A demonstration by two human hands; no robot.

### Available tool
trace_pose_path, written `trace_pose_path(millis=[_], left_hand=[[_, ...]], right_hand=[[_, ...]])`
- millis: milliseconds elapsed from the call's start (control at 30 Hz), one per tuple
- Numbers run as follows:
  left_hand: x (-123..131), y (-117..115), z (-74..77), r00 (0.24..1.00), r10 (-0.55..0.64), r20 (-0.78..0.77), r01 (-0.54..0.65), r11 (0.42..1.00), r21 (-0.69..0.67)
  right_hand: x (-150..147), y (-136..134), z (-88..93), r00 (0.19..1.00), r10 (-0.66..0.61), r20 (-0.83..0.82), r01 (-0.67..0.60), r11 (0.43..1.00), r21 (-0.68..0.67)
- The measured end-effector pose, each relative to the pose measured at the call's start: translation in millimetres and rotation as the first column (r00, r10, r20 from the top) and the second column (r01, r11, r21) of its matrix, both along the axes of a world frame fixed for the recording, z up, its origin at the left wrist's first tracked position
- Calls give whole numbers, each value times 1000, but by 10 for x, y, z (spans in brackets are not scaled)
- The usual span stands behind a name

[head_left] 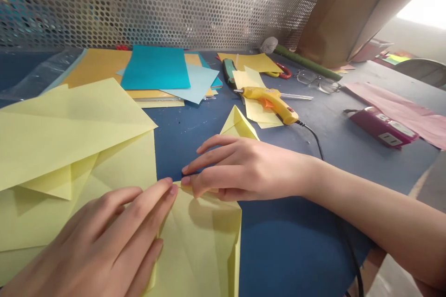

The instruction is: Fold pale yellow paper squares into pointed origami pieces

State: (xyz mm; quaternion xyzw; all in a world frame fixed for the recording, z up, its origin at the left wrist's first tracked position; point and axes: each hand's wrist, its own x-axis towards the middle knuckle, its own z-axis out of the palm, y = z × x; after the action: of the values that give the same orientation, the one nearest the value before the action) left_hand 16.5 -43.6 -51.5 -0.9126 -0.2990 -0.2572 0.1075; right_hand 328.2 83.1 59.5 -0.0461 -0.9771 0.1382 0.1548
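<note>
A pale yellow folded paper [198,241] lies on the blue table in front of me, with a raised folded edge along its right side. My left hand [114,236] rests flat over its left part, fingers stretched out, the fingertips at its top left corner. My right hand [237,167] comes in from the right with its fingers spread. Its index fingertip presses the paper's top edge, close to the left fingertips; its thumb is partly hidden. Just beyond the right hand stands a small yellow folded paper piece [239,125], its lower part covered by that hand.
Large yellow sheets [76,116] lie at left. Blue sheets [156,67] top a stack behind. A yellow glue gun [270,97] rests on paper scraps, its black cord [315,139] passing under my right arm. Glasses [317,81], a purple device [383,125] and a cardboard box [337,14] are right.
</note>
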Motion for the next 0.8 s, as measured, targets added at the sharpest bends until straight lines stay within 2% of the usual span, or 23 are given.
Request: trace_pose_path(millis=[133, 467, 600, 800], left_hand=[[2, 14, -80, 1000, -11, -3, 11, 1000, 1], [-20, 32, -142, 1000, -17, -17, 17, 1000, -9], [-40, 44, -72, 1000, -16, -22, 16, 1000, -10], [3, 88, 154, 1000, 22, -2, -22, 999, -44]], right_hand=[[0, -11, 16, 999, 33, -6, -33, 999, 6], [-40, -34, 68, 997, 72, 24, -75, 988, 135], [-41, -47, 64, 997, 80, 15, -82, 979, 186], [-61, -51, 30, 995, 102, 19, -103, 952, 287]])
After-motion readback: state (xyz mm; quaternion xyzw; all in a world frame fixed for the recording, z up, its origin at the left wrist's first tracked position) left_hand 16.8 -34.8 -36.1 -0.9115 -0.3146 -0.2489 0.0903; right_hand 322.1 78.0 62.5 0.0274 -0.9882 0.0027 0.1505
